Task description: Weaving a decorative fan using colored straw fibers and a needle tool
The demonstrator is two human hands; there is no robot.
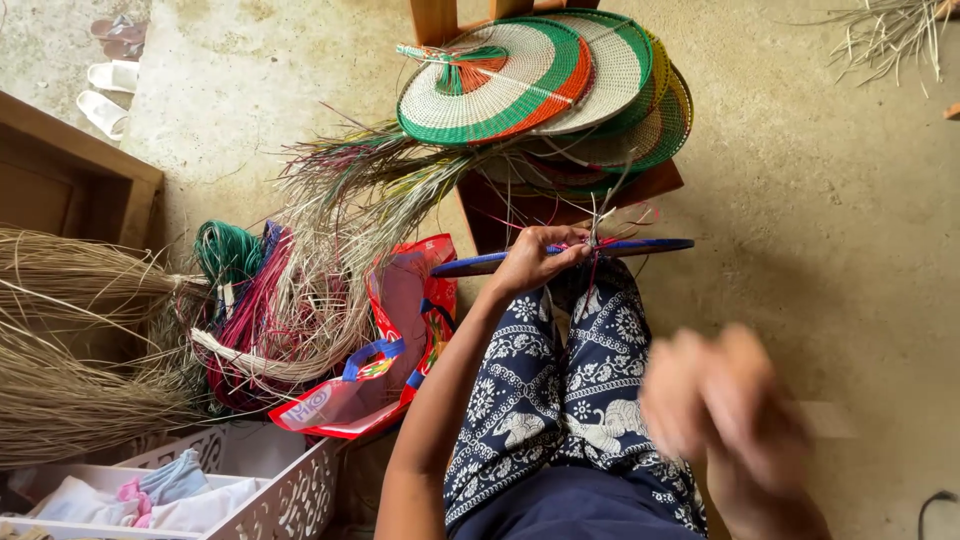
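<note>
— What is the left hand (535,262) doing?

— Its fingers are closed around a thin blue hoop (640,246), held flat above the knees, at the spot where pink and green strands cross it.

— And the right hand (722,395)?

— Raised nearer the camera, to the right, apart from the hoop. It is blurred, so I cannot tell whether it is open or closed.

— What lies around?

— A stack of woven fans (545,85), green, white and orange, on a wooden stool (655,185) just beyond the hoop. On the left, bundles of dyed straw (270,300) and a red bag (400,340) on the floor (830,220).
</note>
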